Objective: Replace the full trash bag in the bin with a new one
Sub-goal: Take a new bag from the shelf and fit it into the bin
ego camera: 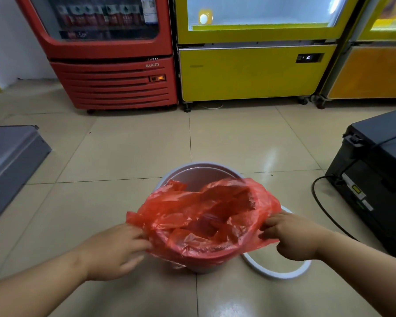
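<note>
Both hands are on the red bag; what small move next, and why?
Probably stretch the red bag over the far rim of the bin: the near rim is covered, the far one bare, and the left hand and right hand hold its edges.

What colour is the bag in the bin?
Translucent red: the bag shows best in the head view.
</note>
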`<state>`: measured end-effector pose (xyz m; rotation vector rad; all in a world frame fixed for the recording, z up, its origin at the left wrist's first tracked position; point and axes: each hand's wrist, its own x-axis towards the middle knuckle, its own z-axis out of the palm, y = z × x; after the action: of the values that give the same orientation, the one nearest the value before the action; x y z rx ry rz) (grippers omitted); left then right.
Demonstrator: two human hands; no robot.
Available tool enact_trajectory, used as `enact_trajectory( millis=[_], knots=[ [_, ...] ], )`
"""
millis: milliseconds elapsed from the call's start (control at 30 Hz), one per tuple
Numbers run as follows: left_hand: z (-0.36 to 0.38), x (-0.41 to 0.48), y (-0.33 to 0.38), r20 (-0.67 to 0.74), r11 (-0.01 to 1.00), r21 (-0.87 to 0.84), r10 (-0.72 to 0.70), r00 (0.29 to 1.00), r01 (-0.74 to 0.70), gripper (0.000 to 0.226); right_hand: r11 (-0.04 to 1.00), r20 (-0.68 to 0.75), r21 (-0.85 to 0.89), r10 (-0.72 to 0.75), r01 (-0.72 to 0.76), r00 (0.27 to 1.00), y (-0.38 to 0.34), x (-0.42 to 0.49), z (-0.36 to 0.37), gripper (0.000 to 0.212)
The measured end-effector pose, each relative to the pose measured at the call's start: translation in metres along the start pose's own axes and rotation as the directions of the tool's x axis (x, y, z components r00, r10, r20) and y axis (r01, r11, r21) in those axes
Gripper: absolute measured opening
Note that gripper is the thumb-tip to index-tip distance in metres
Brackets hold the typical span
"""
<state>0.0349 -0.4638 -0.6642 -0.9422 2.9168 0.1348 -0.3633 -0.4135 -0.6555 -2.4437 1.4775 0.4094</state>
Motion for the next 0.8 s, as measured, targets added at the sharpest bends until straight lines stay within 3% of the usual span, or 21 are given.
enact_trajectory(
  millis=[67, 133, 200, 267, 333, 500, 633, 800],
  knots=[
    [-0.003, 0.007, -0.001, -0.054, 0.926, -0.331, -0.209, 0.976, 0.18, 0.028, 0.953, 0.02, 0.254, 0.168, -0.168, 0.986, -0.001, 0.004, -0.008, 0.042],
    [-0.006, 0.018, 0.005, -0.119, 0.756, -0.582, -0.442, 0.889, 0.298, 0.039, 0.877, -0.101, 0.384, 0.352, -0.29, 0.931, -0.002, 0.01, -0.016, 0.032],
    [-0.011, 0.032, 0.015, -0.263, 0.699, -0.651, -0.574, 0.775, 0.297, 0.048, 0.84, -0.268, 0.418, 0.478, -0.346, 0.836, -0.004, 0.018, -0.023, 0.034],
    [-0.018, 0.046, 0.026, -0.333, 0.684, -0.672, -0.622, 0.709, 0.284, 0.051, 0.825, -0.375, 0.459, 0.515, -0.328, 0.771, -0.014, 0.027, -0.029, 0.03],
    [-0.024, 0.059, 0.034, -0.328, 0.707, -0.651, -0.592, 0.736, 0.278, 0.045, 0.842, -0.425, 0.456, 0.491, -0.289, 0.761, -0.024, 0.038, -0.031, 0.018],
    [-0.02, 0.081, 0.028, -0.121, 0.846, -0.38, -0.445, 0.887, 0.373, 0.059, 0.875, -0.347, 0.344, 0.455, -0.34, 0.82, -0.033, 0.065, -0.031, 0.045],
    [-0.019, 0.096, 0.02, 0.047, 0.856, -0.208, -0.475, 0.879, 0.474, 0.056, 0.88, -0.211, 0.281, 0.445, -0.382, 0.87, -0.033, 0.084, -0.027, 0.057],
    [-0.018, 0.113, 0.008, 0.111, 0.836, -0.186, -0.504, 0.856, 0.516, 0.06, 0.862, -0.167, 0.313, 0.464, -0.399, 0.87, -0.028, 0.095, -0.032, 0.063]
  ],
)
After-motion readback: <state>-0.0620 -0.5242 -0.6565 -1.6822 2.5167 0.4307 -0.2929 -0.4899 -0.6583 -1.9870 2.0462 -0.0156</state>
